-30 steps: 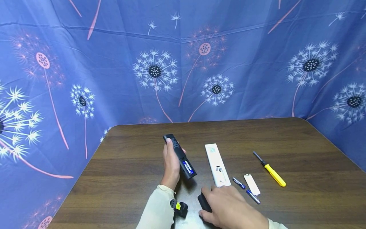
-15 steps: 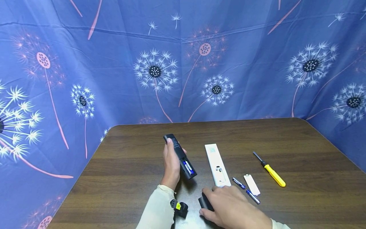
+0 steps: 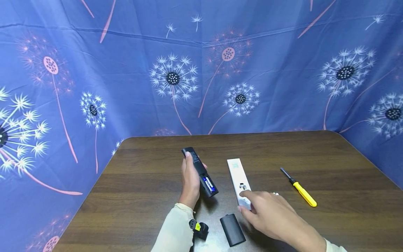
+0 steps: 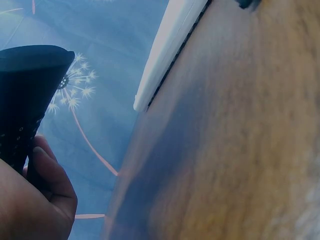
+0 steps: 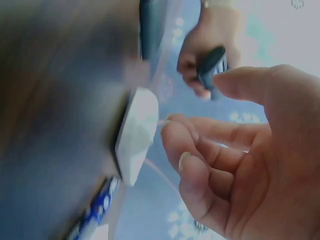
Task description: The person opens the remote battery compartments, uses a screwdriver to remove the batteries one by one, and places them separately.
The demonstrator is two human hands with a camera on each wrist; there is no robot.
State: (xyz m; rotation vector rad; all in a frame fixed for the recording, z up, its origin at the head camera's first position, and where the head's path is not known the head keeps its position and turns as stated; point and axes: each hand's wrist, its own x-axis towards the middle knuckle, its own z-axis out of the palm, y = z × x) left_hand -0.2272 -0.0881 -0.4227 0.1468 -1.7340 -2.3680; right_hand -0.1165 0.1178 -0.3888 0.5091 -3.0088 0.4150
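My left hand (image 3: pixel 190 180) grips a black remote control (image 3: pixel 197 164), its back turned up and tilted. Blue-and-white batteries (image 3: pixel 208 183) lie in its uncovered compartment. In the left wrist view the same remote (image 4: pixel 25 95) rises above the curled fingers (image 4: pixel 52 175). My right hand (image 3: pixel 274 213) hovers by the near end of a white remote control (image 3: pixel 237 171), whose compartment is uncovered. In the right wrist view its thumb and loosely bent fingers (image 5: pixel 190 172) stand apart around nothing. A black battery cover (image 3: pixel 233 230) lies on the table, left of that hand.
A yellow-handled screwdriver (image 3: pixel 300 189) lies on the wooden table (image 3: pixel 141 175) at the right. A tip of the white battery cover (image 3: pixel 275 194) shows behind the right hand. A blue loose battery (image 5: pixel 97 207) appears in the right wrist view. A dandelion-patterned cloth (image 3: pixel 201 70) hangs behind.
My right hand has let go of the black battery cover, leaving it on the table, and has moved up and right. The left hand and its remote stay almost in place.
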